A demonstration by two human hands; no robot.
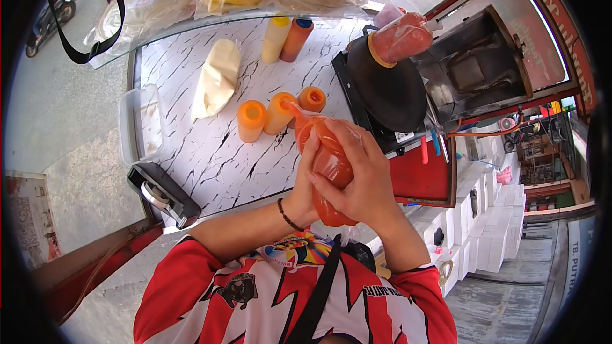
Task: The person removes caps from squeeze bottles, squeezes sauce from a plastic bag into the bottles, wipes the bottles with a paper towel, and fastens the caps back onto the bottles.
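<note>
A clear plastic bag of orange-red sauce (pixel 333 169) is between my two hands. My left hand (pixel 305 181) wraps its left side, and my right hand (pixel 357 175) grips it from the right with fingers over the top. The bag's narrow tip points at the mouth of the middle squeeze bottle (pixel 279 114). To its left stands another open orange bottle (pixel 251 121), and to its right a third one (pixel 312 98), partly hidden by the bag. All three stand upright on the marble-patterned table (pixel 185 146).
A bag of cream-coloured sauce (pixel 218 79) lies behind the bottles, near a yellow-capped bottle (pixel 276 39) and a blue-capped bottle (pixel 297 41). A dark pan (pixel 387 83) bears a red bag (pixel 403 38). At left are a clear container (pixel 141 124) and a tape dispenser (pixel 164 195).
</note>
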